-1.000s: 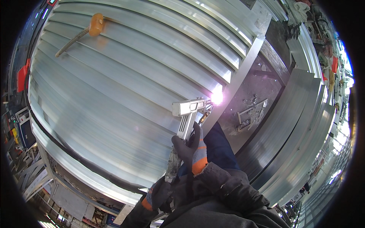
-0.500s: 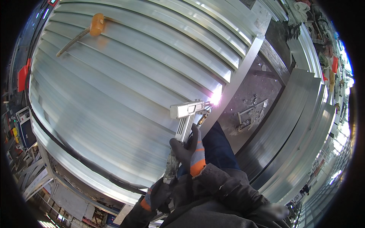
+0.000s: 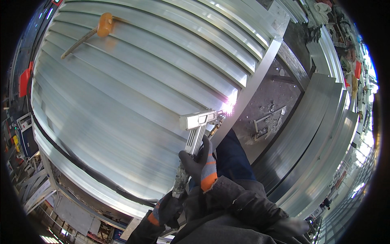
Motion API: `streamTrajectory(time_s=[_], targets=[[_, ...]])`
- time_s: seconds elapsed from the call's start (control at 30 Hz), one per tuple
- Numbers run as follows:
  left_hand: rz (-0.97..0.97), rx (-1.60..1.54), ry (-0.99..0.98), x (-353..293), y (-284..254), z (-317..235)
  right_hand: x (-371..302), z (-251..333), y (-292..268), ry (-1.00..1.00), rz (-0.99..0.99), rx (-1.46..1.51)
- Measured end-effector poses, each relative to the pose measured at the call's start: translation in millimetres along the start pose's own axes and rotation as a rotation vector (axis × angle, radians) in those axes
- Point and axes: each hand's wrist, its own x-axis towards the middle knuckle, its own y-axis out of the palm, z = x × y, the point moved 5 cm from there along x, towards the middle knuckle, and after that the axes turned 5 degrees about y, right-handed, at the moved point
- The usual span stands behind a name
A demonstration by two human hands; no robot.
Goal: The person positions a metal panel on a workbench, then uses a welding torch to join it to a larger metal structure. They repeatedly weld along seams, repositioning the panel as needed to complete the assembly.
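Right hand (image 3: 200, 163) grips welding gun (image 3: 197, 132), left hand (image 3: 169, 207) behind.

room over slats (image 3: 122, 89) btwn mallet (image 3: 105, 25) & torch (image 3: 198, 120), arc (image 3: 228, 107) blocks R end

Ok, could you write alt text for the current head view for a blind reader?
A person's gloved right hand grips a silver torch-like tool with a bright pinkish-white flare at its tip, near the edge of a ribbed metal panel. The gloved left hand is at the tool's lower end, and an orange-headed mallet lies on the panel.
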Motion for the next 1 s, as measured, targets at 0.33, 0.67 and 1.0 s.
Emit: streamTrajectory(time_s=[0.33, 0.67, 1.0], targets=[[-0.002, -0.094, -0.073, -7.2, -4.2, 9.2, -6.9, -7.9, 3.0, 0.007, -0.006, -0.036], [0.091, -0.016, -0.058, -16.0, -9.1, 20.3, -10.8, -18.0, 5.3, -0.041, 0.001, -0.023], [0.098, 0.427, 0.088, -15.0, -9.0, 27.7, -19.7, -17.5, 8.1, -0.050, 0.015, -0.003]])
